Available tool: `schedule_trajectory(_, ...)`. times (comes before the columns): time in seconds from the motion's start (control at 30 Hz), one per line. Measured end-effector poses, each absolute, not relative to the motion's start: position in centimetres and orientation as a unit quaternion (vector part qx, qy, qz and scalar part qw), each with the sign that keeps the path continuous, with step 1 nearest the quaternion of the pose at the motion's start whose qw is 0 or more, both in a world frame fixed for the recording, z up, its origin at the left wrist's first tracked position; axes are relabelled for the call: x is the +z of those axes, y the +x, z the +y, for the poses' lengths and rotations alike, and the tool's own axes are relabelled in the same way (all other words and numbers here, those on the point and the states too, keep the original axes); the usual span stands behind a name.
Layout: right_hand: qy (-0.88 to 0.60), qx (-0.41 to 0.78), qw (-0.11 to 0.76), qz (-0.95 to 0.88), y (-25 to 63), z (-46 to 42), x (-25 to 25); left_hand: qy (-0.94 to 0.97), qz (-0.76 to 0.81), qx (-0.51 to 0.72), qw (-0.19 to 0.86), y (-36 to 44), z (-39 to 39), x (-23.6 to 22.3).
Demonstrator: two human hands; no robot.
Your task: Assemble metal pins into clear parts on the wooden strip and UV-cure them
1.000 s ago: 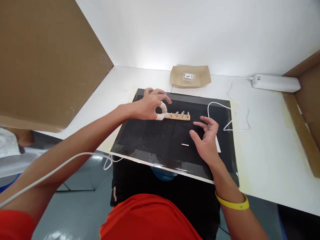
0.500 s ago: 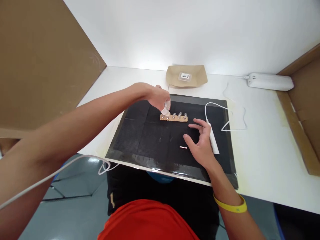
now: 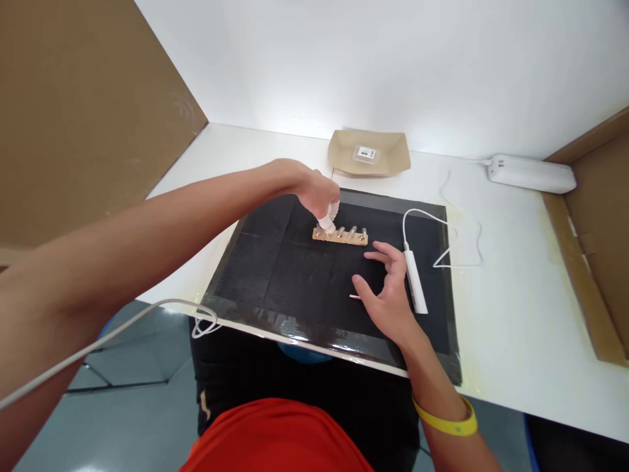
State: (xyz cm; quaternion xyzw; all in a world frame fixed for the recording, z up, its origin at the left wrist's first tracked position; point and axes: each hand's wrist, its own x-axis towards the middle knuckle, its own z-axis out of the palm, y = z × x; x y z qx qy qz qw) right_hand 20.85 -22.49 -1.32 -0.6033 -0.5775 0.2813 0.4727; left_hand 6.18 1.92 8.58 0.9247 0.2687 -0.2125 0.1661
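My left hand point(image 3: 320, 198) reaches in from the left, fingers pointing down and pinched together at the left part of a light wooden strip point(image 3: 346, 239). White coverings wrap its fingertips. Whatever sits between them is hidden. Several short silvery metal pegs point(image 3: 352, 233) stand in a row along the strip, some leaning. My right hand point(image 3: 388, 295) hovers low over the black mat point(image 3: 275, 269), fingers curved and apart, holding nothing. Beside its thumb lies a small thin metal rod point(image 3: 354, 297), partly covered by the thumb.
A white stick-shaped device point(image 3: 416, 283) with a white cable lies right of my right hand. Behind the mat stands a brown paper tray point(image 3: 339, 154) holding a small clear labelled box point(image 3: 366, 155). A white power strip point(image 3: 533, 174) is at the far right, by a cardboard wall point(image 3: 607, 216).
My left hand has shifted slightly right, still pinching at the strip. My right hand has moved a little left, and its thumb now covers part of the rod. The view has shifted slightly.
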Motion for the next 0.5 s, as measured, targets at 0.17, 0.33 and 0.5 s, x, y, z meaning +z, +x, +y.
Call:
schedule_trajectory(0.17, -0.598, 0.266, 0.469, -0.594, 20.9, -22.5, -1.4, 0.920, 0.265, -0.236, 0.164, 6.7, 1.9, 8.9)
schedule_trajectory(0.33, -0.591, 0.261, 0.461, -0.608, 21.0, -22.5, -1.5, 0.934, 0.236, -0.230, 0.135, 6.8, 2.1, 8.7)
schedule_trajectory(0.5, -0.586, 0.262, 0.462, -0.612, 20.9, -22.5, -1.5, 0.911, 0.295, -0.262, 0.117, 6.8, 1.2, 9.7)
